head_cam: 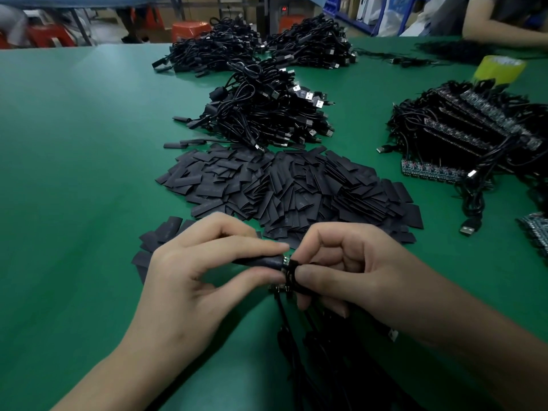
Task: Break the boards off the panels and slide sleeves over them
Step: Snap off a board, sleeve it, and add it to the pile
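Head view shows both hands working low over the green bench [74, 143]. The left hand [189, 280] pinches a black sleeve [261, 261] between thumb and forefinger. The right hand [353, 271] pinches the small board [285, 258] where it meets the sleeve's mouth, and the board's cable [284, 318] trails down toward the person. The step in hand looks like feeding the sleeve over the board. To do it well, the left thumb and finger should squeeze the flat sleeve by its edges so the mouth gapes. The right hand should keep the board in line with the sleeve and push straight, since a corner that catches the rim will likely fold it. How far the board has gone in cannot be told, as fingers cover the joint. Nothing on the bench sits in a bin or tray; the stock lies in loose heaps. A broad heap of flat sleeves [296, 188] lies just beyond the hands. Bundles of black cables [267, 114] lie farther back. To the right, well apart from the hands, are unbroken panels [462, 129] tangled with their leads. A yellow tape roll [501, 69] stands behind them.
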Tool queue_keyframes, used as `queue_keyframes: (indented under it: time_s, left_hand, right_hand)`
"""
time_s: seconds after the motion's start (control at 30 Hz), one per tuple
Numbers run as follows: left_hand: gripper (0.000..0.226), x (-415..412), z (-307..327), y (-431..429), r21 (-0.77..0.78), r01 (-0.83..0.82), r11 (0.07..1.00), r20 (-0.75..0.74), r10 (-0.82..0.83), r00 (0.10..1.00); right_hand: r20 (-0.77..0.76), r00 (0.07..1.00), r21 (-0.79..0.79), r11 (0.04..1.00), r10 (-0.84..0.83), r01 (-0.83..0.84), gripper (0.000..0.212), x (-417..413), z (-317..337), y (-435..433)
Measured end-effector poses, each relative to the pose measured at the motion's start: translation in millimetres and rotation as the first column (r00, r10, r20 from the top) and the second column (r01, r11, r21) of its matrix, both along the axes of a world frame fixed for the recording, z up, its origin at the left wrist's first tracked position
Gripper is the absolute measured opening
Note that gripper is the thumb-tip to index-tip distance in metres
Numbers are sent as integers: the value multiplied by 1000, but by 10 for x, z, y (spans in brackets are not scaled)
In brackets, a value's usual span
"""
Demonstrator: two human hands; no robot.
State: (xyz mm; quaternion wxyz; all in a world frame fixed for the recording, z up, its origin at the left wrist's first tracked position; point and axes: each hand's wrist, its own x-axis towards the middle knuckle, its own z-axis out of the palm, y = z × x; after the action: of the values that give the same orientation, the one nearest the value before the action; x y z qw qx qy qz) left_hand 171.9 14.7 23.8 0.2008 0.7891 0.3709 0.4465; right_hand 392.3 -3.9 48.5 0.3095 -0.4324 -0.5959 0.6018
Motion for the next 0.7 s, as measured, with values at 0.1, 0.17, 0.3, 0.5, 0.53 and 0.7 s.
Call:
queue_keyframes:
  time_s: [0.1,0.17,0.3,0.5,0.53,0.7]
  left_hand:
    - [31,-15,-24,10,-49,-37,998,15,38,999]
    - [32,-22,-28,5,-70,-60,996,41,63,997]
    - [21,-21,-17,-10,-33,-63,997,36,64,997]
    - [17,-9,-8,-15,-15,-45,999,24,46,999]
    - [18,-4,-7,-16,-16,-62,998,23,62,998]
    - [32,56,19,-55,21,-253,967,60,252,966]
  right_hand:
    - [0,999,53,997,-50,50,5,12,5,5]
    - [-2,997,81,994,-72,72,9,17,0,7]
    - [-9,997,114,990,-78,79,9,9,-18,6]
    - [-38,997,97,993,-63,67,8,-20,-76,-5]
    - [-37,997,108,991,-73,77,7,-24,-83,-7]
    - [17,973,345,915,-229,209,7,-108,-119,-57]
